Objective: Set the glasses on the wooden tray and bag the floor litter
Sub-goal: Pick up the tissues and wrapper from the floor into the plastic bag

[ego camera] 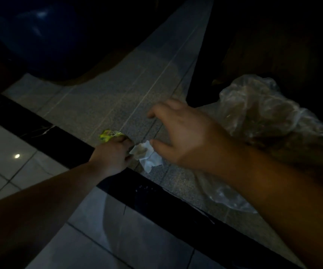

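Note:
My left hand (111, 156) is down at the floor, closed around a yellow-green wrapper (109, 135) that sticks out above its knuckles, and its fingers also touch a crumpled white tissue (147, 155). My right hand (184, 133) hovers just right of the tissue with fingers spread, thumb tip next to it. A clear plastic bag (269, 121) lies crumpled on the floor behind my right wrist; whether that hand holds it is hidden. No glasses or wooden tray are in view.
The scene is dim. A speckled grey floor strip (106, 105) runs away from me, edged by a black border (40, 127) and pale glossy tiles (5, 152). A dark blue rounded object (46, 33) sits at upper left; dark furniture fills the upper right.

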